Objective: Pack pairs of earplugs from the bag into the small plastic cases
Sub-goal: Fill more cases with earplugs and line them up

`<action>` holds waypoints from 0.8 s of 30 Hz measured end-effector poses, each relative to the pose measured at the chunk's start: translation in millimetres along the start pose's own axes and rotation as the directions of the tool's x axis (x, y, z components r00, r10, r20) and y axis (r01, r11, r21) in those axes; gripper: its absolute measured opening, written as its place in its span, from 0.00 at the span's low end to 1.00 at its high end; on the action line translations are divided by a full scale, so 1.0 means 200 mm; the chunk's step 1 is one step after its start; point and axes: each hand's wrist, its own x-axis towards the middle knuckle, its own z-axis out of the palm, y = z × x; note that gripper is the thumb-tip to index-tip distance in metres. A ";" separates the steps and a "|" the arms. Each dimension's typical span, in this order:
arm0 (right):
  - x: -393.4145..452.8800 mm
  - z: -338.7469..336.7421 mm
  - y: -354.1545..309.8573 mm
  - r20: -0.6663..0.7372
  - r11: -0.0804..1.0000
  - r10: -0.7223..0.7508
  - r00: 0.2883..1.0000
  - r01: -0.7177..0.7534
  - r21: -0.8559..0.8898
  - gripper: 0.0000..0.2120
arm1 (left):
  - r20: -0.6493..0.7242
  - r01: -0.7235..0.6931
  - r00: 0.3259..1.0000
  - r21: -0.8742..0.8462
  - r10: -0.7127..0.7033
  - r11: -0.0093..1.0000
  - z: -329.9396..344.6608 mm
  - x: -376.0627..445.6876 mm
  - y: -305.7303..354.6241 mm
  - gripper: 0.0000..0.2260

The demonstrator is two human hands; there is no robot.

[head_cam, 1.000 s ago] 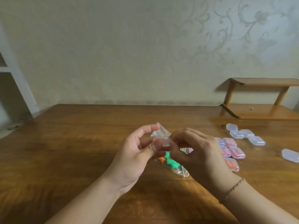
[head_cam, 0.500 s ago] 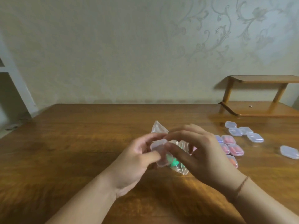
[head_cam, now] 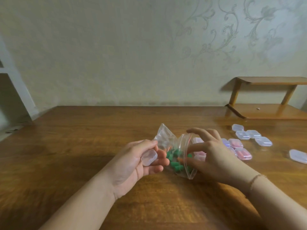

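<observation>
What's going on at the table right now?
A person is packing earplugs. The left hand holds a small clear case in its palm, while the right hand reaches into the mouth of the zip bag of green earplugs. Filled cases and empty cases lie on the table to the right.

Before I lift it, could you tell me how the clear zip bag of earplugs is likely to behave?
The zip bag would probably be floppy: its thin film is crumpled and peaked. It looks light, holding only small green earplugs. With its mouth held open by the right hand, tipping it could spill them.
</observation>
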 end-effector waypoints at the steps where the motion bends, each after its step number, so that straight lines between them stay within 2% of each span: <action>1: 0.00 0.02 -0.01 -0.006 1.000 0.004 1.000 -0.004 -0.021 0.11 | -0.001 -0.007 1.000 0.025 0.007 1.000 0.00 0.00 0.00 0.09; 5: 0.02 0.06 -0.03 -0.025 0.983 0.066 0.998 -0.069 -0.170 0.16 | -0.024 -0.053 0.998 0.127 0.056 0.990 0.01 0.00 0.00 0.11; 11: 0.03 0.06 -0.05 -0.047 0.980 0.056 0.997 -0.064 -0.186 0.13 | -0.036 -0.005 0.999 0.031 0.006 1.000 0.01 0.00 0.01 0.14; 15: -0.02 -0.07 -0.03 -0.162 0.985 0.106 0.981 -0.126 -0.120 0.04 | -0.049 0.059 0.997 -0.076 -0.063 0.995 0.01 0.01 0.01 0.18; 17: -0.04 -0.13 -0.03 -0.304 0.985 0.108 0.947 -0.143 -0.096 0.04 | -0.043 0.082 0.995 -0.126 -0.088 0.989 0.01 0.00 0.01 0.18; 19: -0.07 -0.16 -0.08 -0.466 0.999 0.045 0.884 -0.040 0.020 0.04 | 0.026 0.110 0.994 -0.206 -0.107 0.972 0.01 0.00 0.02 0.15; 20: -0.08 -0.16 -0.13 -0.483 0.994 0.019 0.876 0.037 0.105 0.04 | 0.080 0.125 0.991 -0.243 -0.109 0.962 0.01 -0.01 0.02 0.15; 22: -0.11 -0.11 -0.23 -0.422 0.962 -0.034 0.906 0.144 0.231 0.07 | 0.176 0.150 0.979 -0.293 -0.101 0.944 0.00 -0.01 0.01 0.16; 24: -0.12 -0.04 -0.27 -0.354 0.947 -0.093 0.930 0.193 0.258 0.05 | 0.249 0.152 0.965 -0.274 -0.083 0.950 -0.01 -0.01 0.00 0.17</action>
